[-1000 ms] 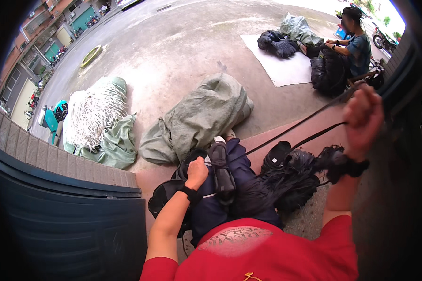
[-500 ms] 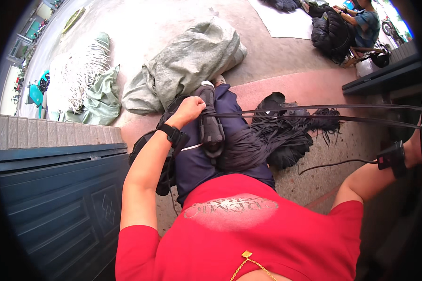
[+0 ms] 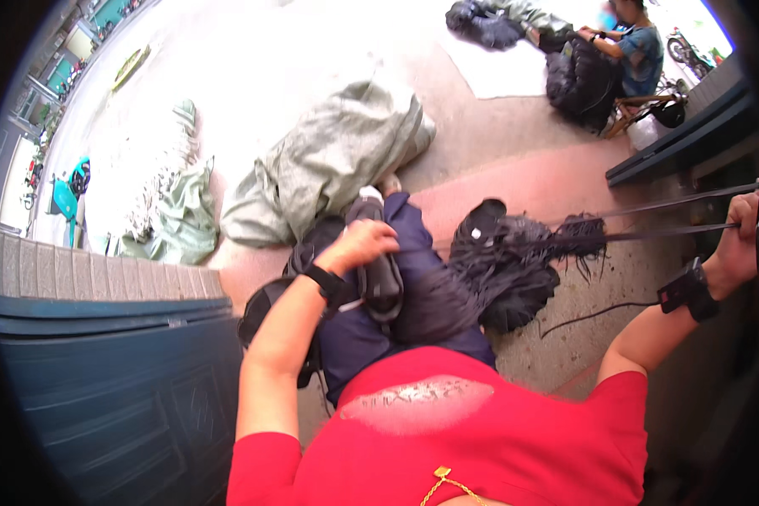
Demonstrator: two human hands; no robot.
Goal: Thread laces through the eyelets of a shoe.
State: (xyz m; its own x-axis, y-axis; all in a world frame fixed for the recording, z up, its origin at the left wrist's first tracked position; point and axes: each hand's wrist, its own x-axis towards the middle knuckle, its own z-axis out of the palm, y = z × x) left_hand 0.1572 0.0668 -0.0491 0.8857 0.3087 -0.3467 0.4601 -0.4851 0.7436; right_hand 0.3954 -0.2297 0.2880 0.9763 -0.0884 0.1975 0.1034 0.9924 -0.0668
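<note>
A dark grey, shoe-like item [image 3: 381, 287] lies lengthwise on my lap, over navy trousers. My left hand [image 3: 364, 244] is above it, its fingers pinched on black laces and slightly blurred. Two stretched black laces [image 3: 662, 207] run from there toward the far right. At the right rim, my right hand [image 3: 740, 226] is closed around them, partly cut off by the picture's dark edge. A thick bundle of loose black laces [image 3: 434, 304] drapes across my right thigh and spreads to the right.
Black items [image 3: 481, 228] lie right of my legs. A large grey-green sack [image 3: 329, 152] lies ahead, with a smaller green sack [image 3: 185, 215] further left. Blue door panels [image 3: 118, 379] flank my left side. At the far right a person [image 3: 641, 55] sits beside a black bundle [image 3: 584, 84].
My left hand has shifted slightly right and down in the picture. My right hand has come into fuller view at the right edge, with the laces stretched toward it. The whole view has tilted a little.
</note>
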